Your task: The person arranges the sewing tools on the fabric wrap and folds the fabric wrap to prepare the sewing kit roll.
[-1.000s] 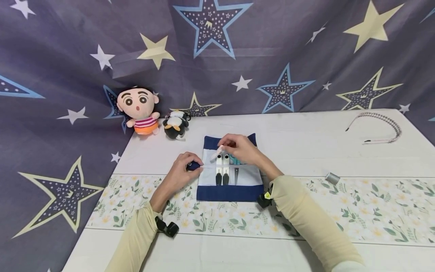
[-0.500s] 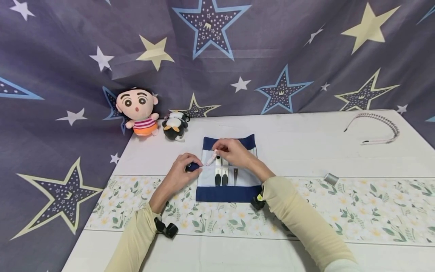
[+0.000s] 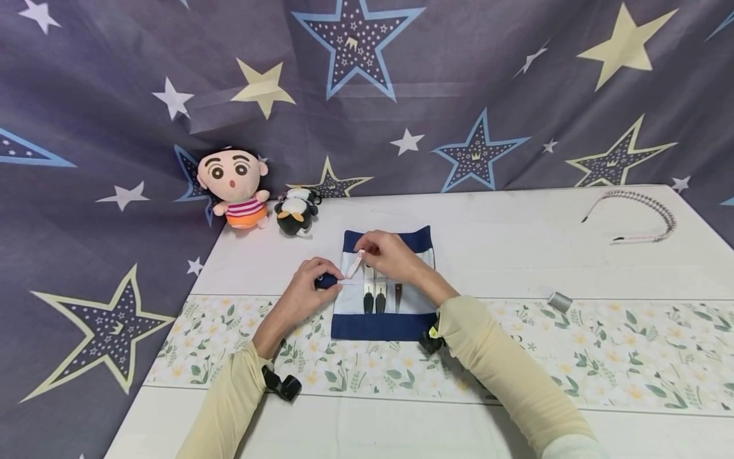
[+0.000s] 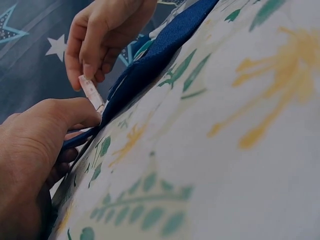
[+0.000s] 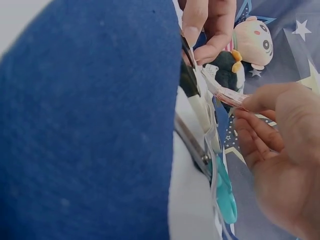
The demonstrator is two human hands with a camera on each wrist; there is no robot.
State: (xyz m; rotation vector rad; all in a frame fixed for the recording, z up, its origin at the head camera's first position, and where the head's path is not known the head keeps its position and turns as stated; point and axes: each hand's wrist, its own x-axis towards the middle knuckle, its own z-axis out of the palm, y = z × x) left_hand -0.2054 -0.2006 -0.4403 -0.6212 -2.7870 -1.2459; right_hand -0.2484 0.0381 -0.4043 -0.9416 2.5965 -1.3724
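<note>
A navy-edged cloth tool roll (image 3: 373, 327) lies unfolded on the table. My left hand (image 3: 304, 287) pinches its left side, where a navy flap (image 3: 325, 281) and a pale band meet. From above, my right hand (image 3: 392, 258) pinches a slim white-and-pink piece (image 3: 355, 264) between thumb and fingers. In the left wrist view, this piece (image 4: 91, 93) slants down with its lower end right at the left fingertips. Two white tools with black tips (image 3: 375, 302) lie under the band. Beside them are scissors with teal handles (image 5: 226, 195), their blades (image 3: 398, 297) pointing toward me.
A doll (image 3: 236, 185) and a penguin plush (image 3: 295, 210) are at the back left. To the right lie a grey thread spool (image 3: 560, 301) and, farther back, a headband (image 3: 648, 199). A star-printed cloth (image 3: 401, 95) hangs behind the table.
My right hand has moved left with the white-and-pink piece, which now stands more upright near the left fingertips. My left hand has kept its place on the cloth roll.
</note>
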